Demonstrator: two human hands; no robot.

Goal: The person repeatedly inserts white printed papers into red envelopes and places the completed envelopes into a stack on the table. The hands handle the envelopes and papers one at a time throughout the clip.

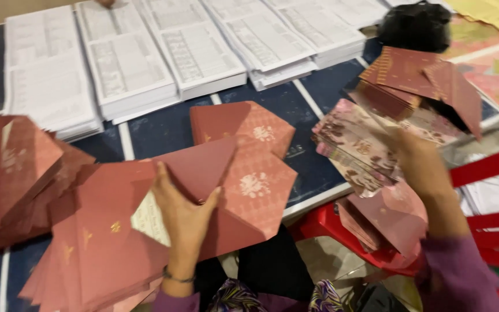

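My left hand (183,216) grips a maroon envelope (244,185) with gold flower print, its flap open, and a white patterned card (148,218) sits under my thumb side. My right hand (417,156) reaches to the right into a fanned stack of pink patterned cards (356,144), fingers on them. Behind the held envelope lies another maroon envelope (249,124) on the dark blue table (163,130).
Piles of maroon envelopes lie at left (24,167), front left (93,254), right back (417,81) and on a red plastic chair (330,222). Stacks of white printed sheets (128,63) line the table's far side. A black bag (414,26) sits back right.
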